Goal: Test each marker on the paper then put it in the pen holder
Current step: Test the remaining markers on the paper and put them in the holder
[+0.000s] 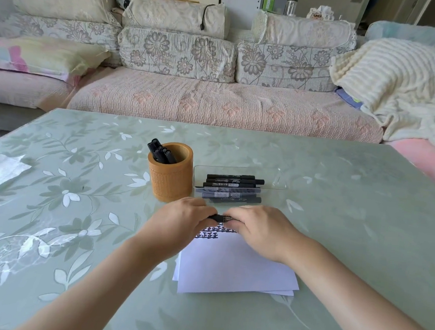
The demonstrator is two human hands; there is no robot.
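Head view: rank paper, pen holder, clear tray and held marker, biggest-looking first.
1. paper
2. clear tray and pen holder: look about alike, unranked
3. marker, mostly covered

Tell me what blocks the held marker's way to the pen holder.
Nothing visible: the marker, gripped by left hand and right hand, lies just before the pen holder, whose mouth has room.

On the table (pixel 338 200), the pen holder (pixel 169 180), with markers (pixel 161 152) in it, stood just left of a tray (pixel 275 178) holding more markers (pixel 233 183); the paper (pixel 229 267) lay before them, and a sofa (pixel 216 102) stood behind the table
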